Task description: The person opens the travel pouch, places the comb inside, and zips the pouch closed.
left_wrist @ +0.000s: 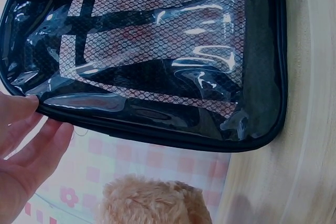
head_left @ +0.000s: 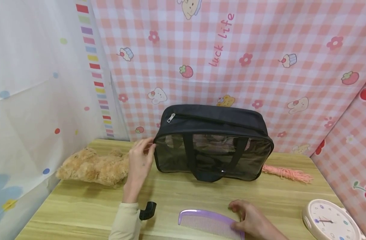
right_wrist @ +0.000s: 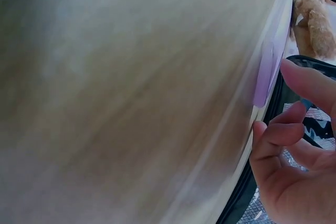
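A black zippered bag point(head_left: 212, 120) with see-through sides and black handles stands upright on the table. My left hand point(head_left: 140, 161) is at its left edge; in the left wrist view, the thumb point(left_wrist: 21, 107) lies on the front of the black piping and the fingers are behind it, pinching the edge. Near the front of the table lies a purple comb point(head_left: 207, 214), teeth toward me. Over its right end is my right hand point(head_left: 252, 218), fingers loosely bent and spread from the thumb. In the right wrist view, the thumb tip sits just beside the comb point(right_wrist: 266, 72), not gripping it.
A tan fluffy plush toy point(head_left: 94, 168) lies left of the bag. To the bag's right is a bundle of pink yarn point(head_left: 287, 174). A round white clock point(head_left: 331, 221) rests at the front right. Patterned curtains point(head_left: 200, 60) enclose the wooden table point(head_left: 177, 195).
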### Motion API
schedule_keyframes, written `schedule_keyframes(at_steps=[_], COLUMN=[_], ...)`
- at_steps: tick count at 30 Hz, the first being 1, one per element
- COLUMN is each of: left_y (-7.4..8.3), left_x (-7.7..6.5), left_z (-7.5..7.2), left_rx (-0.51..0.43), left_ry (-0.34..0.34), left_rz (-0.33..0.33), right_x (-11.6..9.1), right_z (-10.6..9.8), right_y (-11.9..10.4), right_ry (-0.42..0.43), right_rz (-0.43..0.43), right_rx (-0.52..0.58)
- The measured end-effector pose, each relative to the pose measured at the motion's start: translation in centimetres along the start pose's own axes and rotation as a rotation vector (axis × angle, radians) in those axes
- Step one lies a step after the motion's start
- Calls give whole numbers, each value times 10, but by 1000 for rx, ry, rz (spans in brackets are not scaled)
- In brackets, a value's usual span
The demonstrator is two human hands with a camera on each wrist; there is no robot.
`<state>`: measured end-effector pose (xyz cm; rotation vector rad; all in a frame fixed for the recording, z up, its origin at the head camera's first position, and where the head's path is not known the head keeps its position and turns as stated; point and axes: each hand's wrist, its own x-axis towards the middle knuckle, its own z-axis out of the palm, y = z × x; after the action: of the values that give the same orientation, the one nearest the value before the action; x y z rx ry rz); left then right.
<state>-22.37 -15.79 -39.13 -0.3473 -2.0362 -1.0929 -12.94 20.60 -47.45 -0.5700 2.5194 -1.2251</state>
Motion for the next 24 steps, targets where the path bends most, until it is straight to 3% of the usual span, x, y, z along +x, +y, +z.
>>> schedule_keyframes(at_steps=[14, 21, 24], left_y=[-1, -1, 0], left_x=[0, -1, -1], left_z=[0, 0, 0], left_rx=[13, 11, 6], left_ry=[-5, -5, -1], left_rz=[-5, -3, -9], right_x=[1, 1, 1], right_z=[3, 1, 1], right_y=[0, -4, -4], right_ry=[-56, -30, -35], right_rz=[26, 97, 132], right_rx=[61, -63, -64])
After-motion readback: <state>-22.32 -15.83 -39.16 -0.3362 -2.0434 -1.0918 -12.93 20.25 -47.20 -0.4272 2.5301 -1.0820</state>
